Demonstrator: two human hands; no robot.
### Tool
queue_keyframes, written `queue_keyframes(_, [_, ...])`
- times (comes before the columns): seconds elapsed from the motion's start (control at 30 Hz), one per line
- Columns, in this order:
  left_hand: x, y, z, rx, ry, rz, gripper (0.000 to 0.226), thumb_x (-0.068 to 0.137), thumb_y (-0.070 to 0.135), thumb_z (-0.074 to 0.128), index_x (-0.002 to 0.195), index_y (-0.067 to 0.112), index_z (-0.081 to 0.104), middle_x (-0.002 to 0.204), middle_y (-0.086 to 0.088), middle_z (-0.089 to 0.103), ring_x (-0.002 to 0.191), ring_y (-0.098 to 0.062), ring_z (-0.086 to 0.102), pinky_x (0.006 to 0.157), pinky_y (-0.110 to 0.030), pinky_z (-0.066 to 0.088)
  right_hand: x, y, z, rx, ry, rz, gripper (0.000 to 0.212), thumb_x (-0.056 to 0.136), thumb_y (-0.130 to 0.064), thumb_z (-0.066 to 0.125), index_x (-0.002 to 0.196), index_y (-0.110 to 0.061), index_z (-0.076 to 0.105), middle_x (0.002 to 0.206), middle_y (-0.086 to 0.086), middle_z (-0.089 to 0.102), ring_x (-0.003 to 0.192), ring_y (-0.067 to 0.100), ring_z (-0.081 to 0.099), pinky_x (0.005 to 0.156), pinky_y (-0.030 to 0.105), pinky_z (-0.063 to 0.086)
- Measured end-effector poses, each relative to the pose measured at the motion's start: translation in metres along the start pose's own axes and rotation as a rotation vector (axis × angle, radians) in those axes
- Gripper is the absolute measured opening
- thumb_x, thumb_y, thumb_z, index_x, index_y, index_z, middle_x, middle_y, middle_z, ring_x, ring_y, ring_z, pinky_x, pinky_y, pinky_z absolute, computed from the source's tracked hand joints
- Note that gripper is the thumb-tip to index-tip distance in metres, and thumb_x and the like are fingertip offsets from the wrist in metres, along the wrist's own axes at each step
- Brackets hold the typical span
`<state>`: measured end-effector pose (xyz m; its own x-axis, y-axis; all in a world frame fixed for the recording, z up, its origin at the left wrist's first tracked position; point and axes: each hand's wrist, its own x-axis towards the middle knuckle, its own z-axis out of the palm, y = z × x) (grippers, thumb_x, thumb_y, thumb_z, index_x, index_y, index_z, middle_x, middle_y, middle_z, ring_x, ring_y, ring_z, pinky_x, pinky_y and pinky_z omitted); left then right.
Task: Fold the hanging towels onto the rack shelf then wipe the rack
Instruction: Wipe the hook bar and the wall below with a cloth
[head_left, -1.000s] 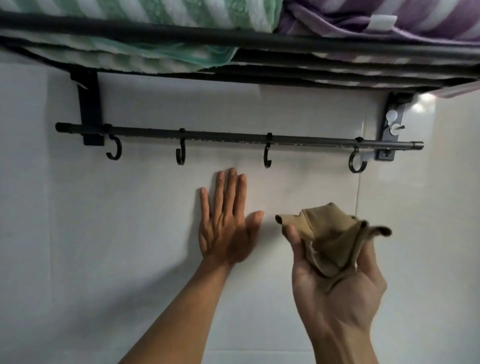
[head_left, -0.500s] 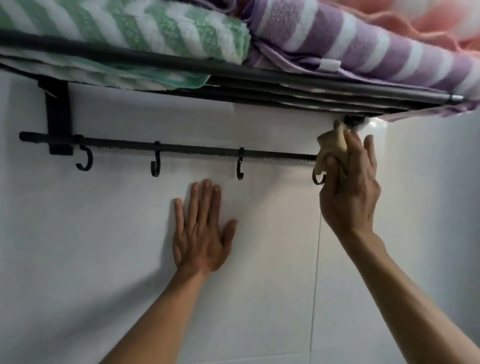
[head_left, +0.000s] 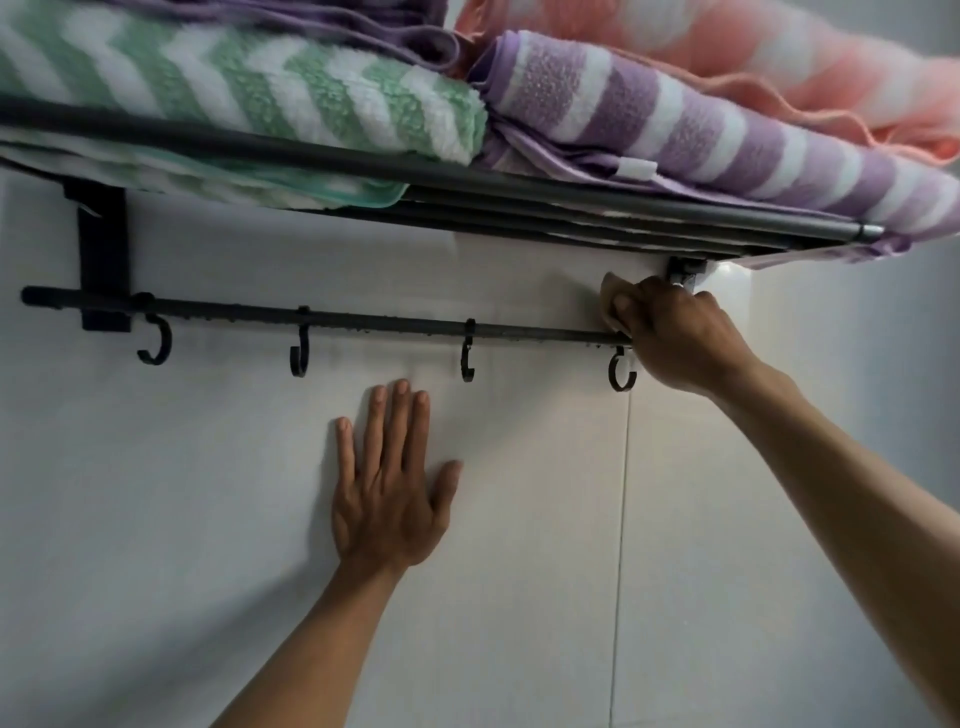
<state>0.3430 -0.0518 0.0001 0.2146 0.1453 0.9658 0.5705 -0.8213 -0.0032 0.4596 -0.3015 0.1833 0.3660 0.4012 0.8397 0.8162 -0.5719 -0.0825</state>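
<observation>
At right of frame, the right hand (head_left: 680, 338) is clutching a cloth (head_left: 609, 291) against the rail (head_left: 384, 325); the left hand (head_left: 387, 488) is lying flat, fingers spread, on the wall (head_left: 156, 519). Rubbing hard is risking snagging the end hook (head_left: 622, 370).

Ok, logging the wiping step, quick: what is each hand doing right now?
Left hand: open, flat against the wall.
Right hand: gripping the tan cloth on the rail.

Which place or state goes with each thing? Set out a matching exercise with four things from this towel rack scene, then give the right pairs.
Things:
1. left hand
2. right hand
3. green towel
4. purple towel

Places or states:
A. folded on the shelf's right part
B. flat against the wall tile
C. grips a tan cloth at the rail's right end
D. folded on the shelf's left part

Pairs: 1-B, 2-C, 3-D, 4-A
</observation>
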Motion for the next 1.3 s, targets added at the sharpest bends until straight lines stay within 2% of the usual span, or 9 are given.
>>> queue_keyframes(0.1, [0.000,-0.001,0.000,-0.009,0.003,0.010,0.080,0.096,0.054,0.039,0.159,0.011,0.015,0.168,-0.009,0.006,0.155,-0.027,0.005,0.122,-0.058,0.011,0.007,-0.008,0.000,-0.024,-0.030,0.001,0.039,0.107,-0.038,0.033,0.095,-0.008,0.056,0.092,0.018,0.059,0.091,0.040,0.057,0.070,0.038,0.038])
queue_keyframes(0.17, [-0.001,-0.002,0.001,-0.008,0.012,0.018,0.080,0.096,0.054,0.041,0.159,0.011,0.017,0.168,-0.010,0.007,0.155,-0.027,0.006,0.122,-0.058,0.011,0.012,-0.014,0.002,-0.010,-0.028,-0.011,0.040,0.106,-0.040,0.034,0.091,-0.010,0.055,0.094,0.019,0.062,0.085,0.038,0.057,0.070,0.037,0.040])
queue_keyframes(0.47, [0.001,0.000,0.002,-0.002,-0.010,0.005,0.079,0.098,0.055,0.038,0.159,0.011,0.015,0.168,-0.010,0.006,0.155,-0.027,0.004,0.123,-0.056,0.009,0.017,-0.061,0.010,0.008,-0.049,-0.105,0.035,0.106,-0.041,0.035,0.092,-0.014,0.052,0.088,0.008,0.051,0.080,0.029,0.045,0.070,0.034,0.033])
queue_keyframes(0.57, [0.000,0.001,0.002,0.002,-0.022,-0.009,0.079,0.097,0.056,0.037,0.159,0.011,0.015,0.168,-0.009,0.006,0.155,-0.025,0.003,0.123,-0.055,0.009,0.020,-0.085,0.016,0.063,-0.065,-0.159,0.036,0.107,-0.041,0.035,0.090,-0.015,0.053,0.082,0.004,0.053,0.068,0.022,0.046,0.062,0.032,0.031])
queue_keyframes(0.67, [-0.001,0.001,0.001,0.005,-0.028,-0.015,0.079,0.098,0.055,0.038,0.159,0.011,0.014,0.168,-0.009,0.006,0.155,-0.025,0.003,0.123,-0.056,0.010,0.025,-0.107,0.025,0.134,-0.076,-0.189,0.037,0.106,-0.042,0.033,0.087,-0.016,0.052,0.078,0.002,0.056,0.069,0.020,0.054,0.056,0.030,0.033])
queue_keyframes(0.9, [0.000,0.001,0.000,0.011,-0.038,-0.021,0.078,0.099,0.056,0.036,0.159,0.013,0.013,0.168,-0.008,0.004,0.155,-0.024,0.001,0.123,-0.056,0.012,0.030,-0.145,0.036,0.207,-0.095,-0.221,0.032,0.104,-0.043,0.036,0.097,-0.018,0.054,0.089,0.006,0.059,0.079,0.026,0.058,0.063,0.032,0.038])
queue_keyframes(1.03, [0.000,0.000,-0.001,-0.003,-0.031,-0.019,0.078,0.099,0.056,0.036,0.159,0.013,0.014,0.168,-0.008,0.004,0.155,-0.024,0.001,0.123,-0.056,0.012,0.034,-0.178,0.044,0.254,-0.118,-0.276,0.034,0.103,-0.044,0.035,0.089,-0.019,0.053,0.081,0.002,0.058,0.075,0.024,0.059,0.063,0.031,0.038])
queue_keyframes(1.13, [0.001,0.001,0.000,-0.007,-0.045,-0.024,0.078,0.099,0.057,0.035,0.159,0.013,0.012,0.168,-0.008,0.005,0.155,-0.025,0.003,0.122,-0.056,0.013,0.038,-0.203,0.050,0.289,-0.130,-0.326,0.035,0.103,-0.045,0.034,0.090,-0.018,0.053,0.085,0.004,0.060,0.078,0.026,0.060,0.067,0.033,0.041])
queue_keyframes(1.3, [0.002,0.000,-0.002,-0.008,-0.062,-0.004,0.076,0.099,0.057,0.022,0.159,0.013,0.004,0.167,-0.009,0.003,0.155,-0.027,0.004,0.123,-0.055,0.012,0.045,-0.249,0.052,0.335,-0.164,-0.408,0.034,0.103,-0.046,0.036,0.088,-0.019,0.050,0.084,0.003,0.058,0.077,0.023,0.060,0.069,0.034,0.047])
